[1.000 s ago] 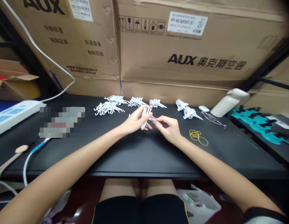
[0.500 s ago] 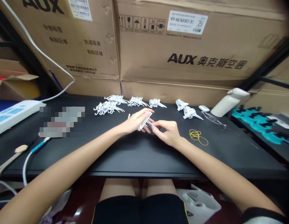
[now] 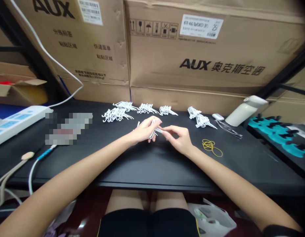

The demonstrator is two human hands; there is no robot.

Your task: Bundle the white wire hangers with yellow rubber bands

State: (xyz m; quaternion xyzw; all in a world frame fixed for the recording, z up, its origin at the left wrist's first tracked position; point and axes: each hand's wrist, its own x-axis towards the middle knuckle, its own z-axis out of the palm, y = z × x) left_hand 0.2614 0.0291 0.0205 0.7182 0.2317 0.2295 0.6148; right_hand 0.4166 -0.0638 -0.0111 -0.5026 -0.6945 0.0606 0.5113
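My left hand [image 3: 146, 129] is wrapped around several white wire hooks [image 3: 153, 132], with its thumb lying over them. My right hand [image 3: 178, 138] pinches the ends of the hooks that stick out to the right, thumb against forefinger. How many hooks are held cannot be made out, since the palm hides part of them. Behind the left hand lie bunches of the same hooks, a larger pile [image 3: 115, 114] at the left and smaller bunches [image 3: 147, 108] beside it. Two more bunches [image 3: 203, 121] lie beyond my right hand. Yellow rubber bands [image 3: 210, 147] rest to the right of my right wrist.
Cardboard boxes [image 3: 201, 49] stand along the back of the black table [image 3: 152, 168]. At the right are a white bottle [image 3: 245, 111], glasses [image 3: 228, 128], a small white case [image 3: 218, 117] and teal parts [image 3: 275, 130]. A power strip [image 3: 19, 121] and cables lie at the left.
My left thumb and fingers have closed further over the hooks. My right hand stays at their ends. The whole view has shifted slightly, so the surroundings appear farther right.
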